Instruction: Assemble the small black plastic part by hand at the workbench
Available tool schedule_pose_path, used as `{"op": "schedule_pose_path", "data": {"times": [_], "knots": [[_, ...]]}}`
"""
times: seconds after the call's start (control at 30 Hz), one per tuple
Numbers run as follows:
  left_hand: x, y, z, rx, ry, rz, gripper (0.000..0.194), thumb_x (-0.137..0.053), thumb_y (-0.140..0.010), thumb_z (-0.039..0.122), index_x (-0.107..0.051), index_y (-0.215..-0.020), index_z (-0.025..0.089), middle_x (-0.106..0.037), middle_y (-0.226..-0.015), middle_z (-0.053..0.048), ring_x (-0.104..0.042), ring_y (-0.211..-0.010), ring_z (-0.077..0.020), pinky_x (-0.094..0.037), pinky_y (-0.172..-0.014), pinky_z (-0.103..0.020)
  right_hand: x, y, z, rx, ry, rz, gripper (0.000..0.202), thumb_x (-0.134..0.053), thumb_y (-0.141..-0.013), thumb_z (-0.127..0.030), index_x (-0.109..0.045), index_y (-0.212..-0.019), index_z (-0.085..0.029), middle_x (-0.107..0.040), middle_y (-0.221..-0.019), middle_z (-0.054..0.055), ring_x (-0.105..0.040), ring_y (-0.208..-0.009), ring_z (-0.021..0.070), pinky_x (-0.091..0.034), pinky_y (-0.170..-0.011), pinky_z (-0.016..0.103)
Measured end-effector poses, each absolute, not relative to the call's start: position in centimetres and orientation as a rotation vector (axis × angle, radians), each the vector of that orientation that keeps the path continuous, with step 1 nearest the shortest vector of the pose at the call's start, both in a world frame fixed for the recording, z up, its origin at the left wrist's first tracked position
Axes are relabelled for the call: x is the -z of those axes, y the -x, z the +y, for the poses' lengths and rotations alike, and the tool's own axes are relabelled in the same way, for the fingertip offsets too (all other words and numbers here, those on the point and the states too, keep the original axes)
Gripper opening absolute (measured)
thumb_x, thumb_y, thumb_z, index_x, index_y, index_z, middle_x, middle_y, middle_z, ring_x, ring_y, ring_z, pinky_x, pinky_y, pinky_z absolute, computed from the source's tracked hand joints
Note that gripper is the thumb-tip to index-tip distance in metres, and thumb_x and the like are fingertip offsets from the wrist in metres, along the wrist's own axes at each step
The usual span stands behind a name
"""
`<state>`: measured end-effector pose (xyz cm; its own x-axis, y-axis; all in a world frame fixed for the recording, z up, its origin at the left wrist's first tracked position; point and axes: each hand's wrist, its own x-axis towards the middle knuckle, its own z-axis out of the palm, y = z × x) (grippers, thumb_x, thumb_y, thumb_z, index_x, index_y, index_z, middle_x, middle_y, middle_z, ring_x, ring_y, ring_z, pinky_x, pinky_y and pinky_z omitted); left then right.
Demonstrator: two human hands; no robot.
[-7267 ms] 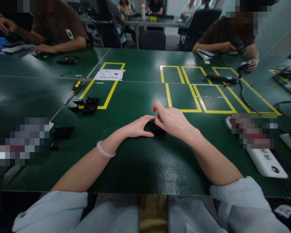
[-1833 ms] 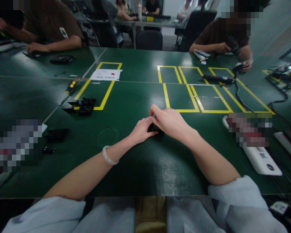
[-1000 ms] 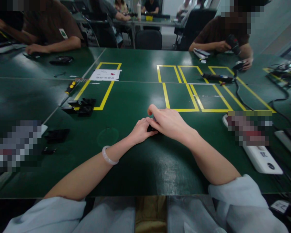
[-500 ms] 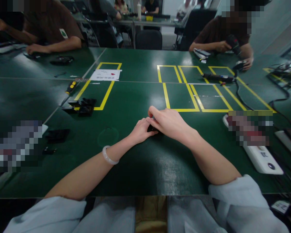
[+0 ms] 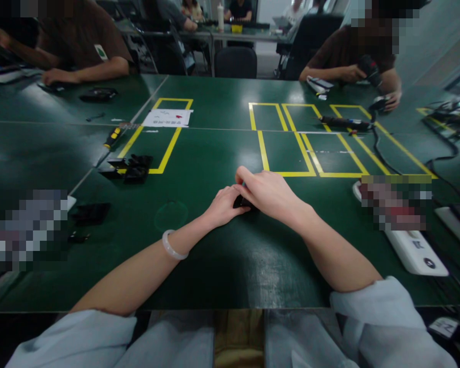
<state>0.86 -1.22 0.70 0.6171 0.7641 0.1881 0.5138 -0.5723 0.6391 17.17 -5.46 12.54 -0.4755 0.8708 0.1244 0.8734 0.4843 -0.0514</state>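
Right in front of me, low over the desk [image 5: 214, 276], my left hand [image 5: 225, 207] has a small black part [image 5: 239, 202] pinched between thumb and fingers, and my right hand [image 5: 274, 191] arches over it from the other side, index finger crooked up high. Two sides, two hands: I'd judge the left is there to brace the part while the right gets at its top, and both forearms lie low and inward, probably for steadiness. Over on the left, a cluster of black pieces [image 5: 137, 167] straddles the near end of a yellow tape outline [image 5: 169, 152], which looks like a marked-out spot for parts, with a sheet of paper [image 5: 166, 118] at the far end, perhaps as its label. A yellow-and-black handled tool [image 5: 114, 138] lies just beside that outline, within easy reach, I'd say; nearer me sit a flat black piece [image 5: 91, 213] and a smaller black bit. Now for what I can't see (and it's the best bit): my right hand covers most of the part, its fingertips are tucked away, and whether they grip the part, a tool or nothing I cannot tell. The part's underside is hidden too, so contact with the desk is anyone's guess. Pixel blocks blot out things at both sides.
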Motion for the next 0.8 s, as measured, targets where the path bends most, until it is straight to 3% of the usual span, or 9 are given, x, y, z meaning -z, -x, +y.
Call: {"op": "schedule_pose_path", "data": {"times": [0.2,0.37,0.6,0.8], "knots": [[-0.25,-0.82,-0.94,-0.645,-2.32,0.994,0.037,-0.074,-0.085,0.037,-0.063,-0.114,0.018,-0.067,-0.122,-0.012,-0.061,-0.118,-0.0351,-0.048,-0.102,-0.052,-12.61,-17.3,-5.58,0.001,1.525,-2.563,0.023,-0.036,-0.101,-0.025,-0.052,-0.117,-0.017,-0.074,-0.086,0.006,-0.066,-0.072,0.0187,-0.027,-0.06,0.029],[-0.24,-0.81,-1.01,-0.626,-2.301,0.998,0.029,-0.073,-0.086,0.034,-0.065,-0.111,0.021,-0.069,-0.121,-0.008,-0.062,-0.116,-0.0335,-0.049,-0.102,-0.051,-12.61,-17.2,-5.64,0.018,1.502,-2.574,0.026,-0.038,-0.105,-0.035,-0.053,-0.116,-0.017,-0.074,-0.083,0.006,-0.067,-0.074,0.02,-0.027,-0.06,0.029],[-0.51,-0.78,-1.03,-0.656,-2.32,0.984,0.037,-0.075,-0.084,0.033,-0.063,-0.116,0.017,-0.067,-0.126,-0.012,-0.06,-0.12,-0.035,-0.048,-0.104,-0.052,-12.72,-17.29,-5.55,0.002,1.537,-2.581,0.023,-0.035,-0.102,-0.025,-0.052,-0.117,-0.018,-0.074,-0.085,0.006,-0.067,-0.074,0.0191,-0.027,-0.061,0.029],[-0.59,-0.8,-1.09,-0.629,-2.304,0.985,0.028,-0.073,-0.086,0.032,-0.065,-0.11,0.02,-0.069,-0.121,-0.009,-0.063,-0.116,-0.034,-0.049,-0.101,-0.05,-12.8,-17.3,-5.64,-0.01,1.535,-2.571,0.025,-0.037,-0.105,-0.035,-0.053,-0.116,-0.018,-0.073,-0.085,0.006,-0.067,-0.076,0.0197,-0.027,-0.06,0.029]]}}
